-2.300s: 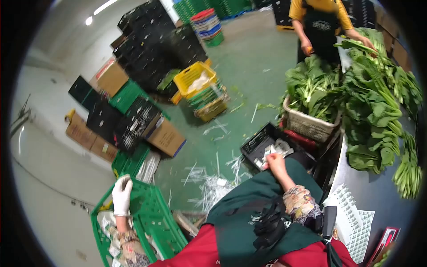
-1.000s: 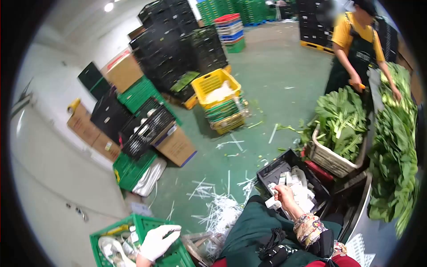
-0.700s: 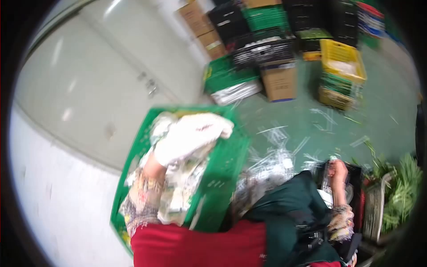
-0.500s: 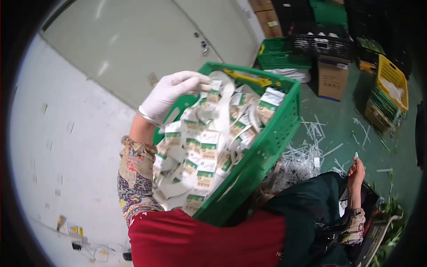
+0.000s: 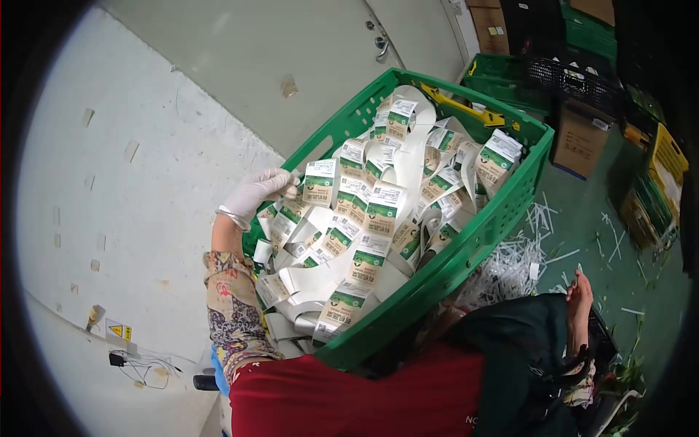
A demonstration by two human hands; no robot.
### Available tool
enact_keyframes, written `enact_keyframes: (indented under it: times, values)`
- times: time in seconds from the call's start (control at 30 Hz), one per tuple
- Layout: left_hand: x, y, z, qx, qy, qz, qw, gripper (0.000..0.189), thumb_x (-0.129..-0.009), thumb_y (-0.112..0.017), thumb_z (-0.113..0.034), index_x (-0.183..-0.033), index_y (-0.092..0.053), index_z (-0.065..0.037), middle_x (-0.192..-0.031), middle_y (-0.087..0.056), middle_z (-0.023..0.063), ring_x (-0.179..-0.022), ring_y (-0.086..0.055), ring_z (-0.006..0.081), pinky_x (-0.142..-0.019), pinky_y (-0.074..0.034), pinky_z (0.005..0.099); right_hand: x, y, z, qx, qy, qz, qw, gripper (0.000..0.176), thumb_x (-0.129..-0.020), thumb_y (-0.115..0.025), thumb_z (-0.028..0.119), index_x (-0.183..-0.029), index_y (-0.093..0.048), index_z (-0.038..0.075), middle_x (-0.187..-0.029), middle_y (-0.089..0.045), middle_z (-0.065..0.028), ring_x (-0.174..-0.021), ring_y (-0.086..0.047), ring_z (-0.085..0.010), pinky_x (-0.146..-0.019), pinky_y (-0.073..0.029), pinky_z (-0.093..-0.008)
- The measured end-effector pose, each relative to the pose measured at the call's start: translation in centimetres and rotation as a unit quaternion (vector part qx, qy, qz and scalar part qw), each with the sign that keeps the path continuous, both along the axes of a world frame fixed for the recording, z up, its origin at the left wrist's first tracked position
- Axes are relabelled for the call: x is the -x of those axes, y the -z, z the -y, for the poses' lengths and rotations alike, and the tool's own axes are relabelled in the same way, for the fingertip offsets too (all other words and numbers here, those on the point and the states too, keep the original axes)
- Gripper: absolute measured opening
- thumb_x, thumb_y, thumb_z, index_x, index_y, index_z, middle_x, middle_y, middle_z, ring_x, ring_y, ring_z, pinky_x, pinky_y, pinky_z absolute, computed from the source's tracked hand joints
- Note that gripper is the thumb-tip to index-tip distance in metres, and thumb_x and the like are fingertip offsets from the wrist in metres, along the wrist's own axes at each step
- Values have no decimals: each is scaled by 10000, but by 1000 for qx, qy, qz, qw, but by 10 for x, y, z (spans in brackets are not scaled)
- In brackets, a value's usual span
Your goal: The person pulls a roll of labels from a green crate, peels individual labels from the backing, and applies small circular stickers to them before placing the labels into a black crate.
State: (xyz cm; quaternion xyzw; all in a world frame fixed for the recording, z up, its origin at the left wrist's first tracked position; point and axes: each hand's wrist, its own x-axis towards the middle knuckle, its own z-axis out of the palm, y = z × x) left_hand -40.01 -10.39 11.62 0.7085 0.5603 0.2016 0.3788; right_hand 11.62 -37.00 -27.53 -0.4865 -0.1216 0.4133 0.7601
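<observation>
Printed label strips (image 5: 368,258), white with green and tan panels, lie looped and folded over one another in a green crate (image 5: 502,218), their pile rising near its rim. A yellow bar (image 5: 462,108) spans the inside of the far end.

The left hand (image 5: 255,195), in a thin pale glove, reaches over the crate's left side. Its fingers are bent together at the left edge of a label panel (image 5: 319,182); whether they grasp it or only touch it cannot be told. The right hand (image 5: 580,298), bare, is well apart from the strips, near a black crate (image 5: 601,339). Its fingers are drawn close, with a small pale piece at their tips; whether it is firmly gripped cannot be told.

The strips appear to be light, flexible paper, springy where curled and probably smooth on the face. They are likely to crease or tear under a sharp pull, and crossed loops may snag or drag neighbouring lengths. A free edge or raised loop, such as the panel beside the gloved fingers, seems the best place for a light pinch between thumb and forefinger; a buried fold offers poorer purchase. Supporting a long length lower down should limit twisting.
</observation>
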Motion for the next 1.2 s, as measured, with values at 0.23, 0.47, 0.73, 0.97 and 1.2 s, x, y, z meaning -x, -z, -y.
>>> enact_keyframes:
  times: [0.23,0.47,0.73,0.97,1.2]
  values:
    - [-9,11,-2,53,50,12,997,303,-919,-518,-284,-951,-662,-20,-865,-679,43,-743,-606,93,-691,-457,214,22,15,10,44,-42,-40,997,299,-886,-578,224,-1127,-566,48,-718,-525,24,-609,-498,-63,-495,-374,-188]
    - [-53,64,-8,228,96,-106,963,352,-899,-568,-334,-1010,-643,-8,-966,-666,49,-812,-616,113,-733,-476,223,29,6,13,49,-57,-67,995,306,-867,-592,208,-1132,-567,58,-759,-538,32,-644,-515,-65,-513,-384,-200]
    - [-57,122,-19,149,138,-20,979,293,-871,-607,-330,-940,-648,-48,-806,-583,-11,-729,-521,73,-673,-436,218,27,16,22,72,-53,-65,994,297,-877,-585,217,-1125,-567,53,-761,-542,28,-653,-521,-66,-523,-389,-199]
    - [-74,61,-16,104,83,376,917,342,-906,-517,-237,-1119,-557,28,-1054,-619,120,-999,-584,202,-845,-478,300,28,20,29,77,-41,-66,994,296,-881,-580,221,-1124,-564,54,-769,-546,25,-654,-518,-66,-526,-388,-198]
    - [-118,31,-25,25,24,551,833,358,-943,-451,-229,-1157,-511,51,-1120,-587,200,-975,-606,250,-840,-523,312,29,18,31,67,-40,-67,995,302,-880,-578,221,-1131,-556,56,-759,-532,26,-651,-515,-67,-524,-385,-199]
